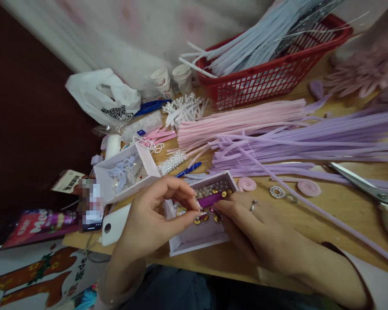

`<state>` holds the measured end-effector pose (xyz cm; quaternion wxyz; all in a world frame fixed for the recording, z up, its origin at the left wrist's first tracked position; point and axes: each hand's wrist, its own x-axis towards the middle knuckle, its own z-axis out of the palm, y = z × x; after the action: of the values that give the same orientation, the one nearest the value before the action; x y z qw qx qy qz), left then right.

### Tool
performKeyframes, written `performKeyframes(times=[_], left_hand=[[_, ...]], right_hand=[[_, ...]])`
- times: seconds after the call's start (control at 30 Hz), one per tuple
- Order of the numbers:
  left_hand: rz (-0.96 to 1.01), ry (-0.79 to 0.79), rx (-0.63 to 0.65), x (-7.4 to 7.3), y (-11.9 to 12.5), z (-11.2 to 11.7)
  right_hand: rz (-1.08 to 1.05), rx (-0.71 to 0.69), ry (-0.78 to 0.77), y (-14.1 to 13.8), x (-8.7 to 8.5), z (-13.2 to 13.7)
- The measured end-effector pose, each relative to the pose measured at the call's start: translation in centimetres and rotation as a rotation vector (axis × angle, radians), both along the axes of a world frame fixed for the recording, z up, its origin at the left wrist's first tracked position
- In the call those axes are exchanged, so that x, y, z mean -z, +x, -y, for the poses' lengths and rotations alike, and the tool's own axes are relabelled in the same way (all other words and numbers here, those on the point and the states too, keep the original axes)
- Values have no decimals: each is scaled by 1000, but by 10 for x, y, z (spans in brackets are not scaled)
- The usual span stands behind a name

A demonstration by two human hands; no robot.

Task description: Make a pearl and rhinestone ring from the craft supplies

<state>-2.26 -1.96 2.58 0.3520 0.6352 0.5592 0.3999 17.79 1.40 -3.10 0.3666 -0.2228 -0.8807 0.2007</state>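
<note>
Over a small pale lavender box (197, 243), my left hand (163, 215) has its thumb and index finger closed in a pinch. A small purple-and-gold ornament (200, 217) shows at those fingertips. My right hand (255, 224), with a ring on one finger, is closed at another purple-and-gold ornament (217, 214) just beside the left fingertips; its lower fingers are partly hidden. Inside the box lie a purple strip (211, 199), round gold pieces and clear and grey beads (210, 187). Fine detail between the fingertips is too small to make out.
Purple pipe cleaners (297, 140) and pink ones (242, 120) lie behind the box. Scissors (375, 191) rest at the right. A red basket (261, 77) stands at the back. Another lavender box (145, 161), a phone (92, 206) and a white bag (100, 94) are at the left.
</note>
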Motion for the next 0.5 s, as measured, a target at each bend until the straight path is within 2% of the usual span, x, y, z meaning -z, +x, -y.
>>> performKeyframes(times=[0.1,0.23,0.37,0.5], left_hand=[[47,-7,-9,3,1,1],[42,-22,-56,3,3,2],[22,-2,-85,2,5,4],[-13,21,-64,3,4,5]], right_hand=[[-3,-1,6,1,0,-1],[7,-36,9,2,1,-3],[6,-11,33,2,3,-3],[14,-11,30,1,4,-1]])
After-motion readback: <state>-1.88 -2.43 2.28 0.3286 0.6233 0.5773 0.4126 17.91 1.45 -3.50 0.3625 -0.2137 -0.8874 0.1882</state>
